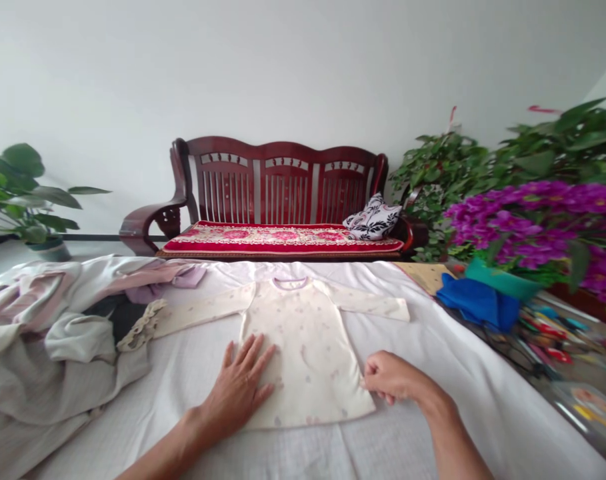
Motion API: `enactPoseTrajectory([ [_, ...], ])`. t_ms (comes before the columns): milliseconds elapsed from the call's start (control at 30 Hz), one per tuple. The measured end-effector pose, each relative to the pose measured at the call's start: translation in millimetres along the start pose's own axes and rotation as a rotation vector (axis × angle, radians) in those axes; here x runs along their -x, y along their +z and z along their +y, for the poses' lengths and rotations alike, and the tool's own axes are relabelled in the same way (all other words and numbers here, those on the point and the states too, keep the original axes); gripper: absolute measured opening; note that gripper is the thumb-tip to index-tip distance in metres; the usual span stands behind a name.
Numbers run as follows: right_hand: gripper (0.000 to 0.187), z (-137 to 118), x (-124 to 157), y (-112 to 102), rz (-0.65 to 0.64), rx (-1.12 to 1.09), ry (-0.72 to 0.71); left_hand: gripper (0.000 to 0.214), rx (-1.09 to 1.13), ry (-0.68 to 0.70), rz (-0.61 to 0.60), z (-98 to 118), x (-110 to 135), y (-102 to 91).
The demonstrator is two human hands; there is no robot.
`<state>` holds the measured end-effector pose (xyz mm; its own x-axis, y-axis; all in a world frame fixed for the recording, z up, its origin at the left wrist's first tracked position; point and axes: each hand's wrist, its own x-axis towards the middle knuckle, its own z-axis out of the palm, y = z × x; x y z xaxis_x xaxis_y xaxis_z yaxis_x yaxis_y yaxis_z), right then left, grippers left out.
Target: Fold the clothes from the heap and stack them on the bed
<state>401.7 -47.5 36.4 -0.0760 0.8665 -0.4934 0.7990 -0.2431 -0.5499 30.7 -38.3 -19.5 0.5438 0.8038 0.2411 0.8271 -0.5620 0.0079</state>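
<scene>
A small cream long-sleeved child's top (303,340) with faint purple prints and a lilac neckline lies flat on a white sheet (463,400), sleeves spread to both sides. My left hand (240,387) rests flat on the garment's lower left part, fingers stretched out and slightly apart. My right hand (390,377) is curled closed at the garment's right side edge, pinching the fabric near the hem.
A heap of grey, pink and lilac clothes (47,333) lies at the left. A blue cloth (477,303), a purple flower pot (537,233) and pens (557,333) sit at the right. A red wooden bench (283,200) stands behind, with green plants on both sides.
</scene>
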Motion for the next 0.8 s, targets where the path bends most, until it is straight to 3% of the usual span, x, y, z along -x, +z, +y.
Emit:
enactPoseTrajectory([
  [133, 0.004, -1.4, 0.7, 3.6, 0.067, 0.137, 0.009, 0.059, -0.014, -0.029, 0.009, -0.2, 3.1, 0.2],
  [333, 0.005, -5.1, 4.2, -2.3, 0.068, 0.174, 0.018, 0.06, -0.025, -0.027, 0.021, -0.4, 7.1, 0.5],
  [533, 0.009, -24.9, 4.4, -0.9, 0.307, 0.152, -0.1, 0.06, 0.003, 0.03, -0.029, -0.9, 8.5, -1.9],
  [800, 0.006, -8.6, 2.5, -2.7, 0.176, 0.229, -0.085, 0.068, 0.038, 0.023, -0.086, -4.1, 12.9, -10.7],
])
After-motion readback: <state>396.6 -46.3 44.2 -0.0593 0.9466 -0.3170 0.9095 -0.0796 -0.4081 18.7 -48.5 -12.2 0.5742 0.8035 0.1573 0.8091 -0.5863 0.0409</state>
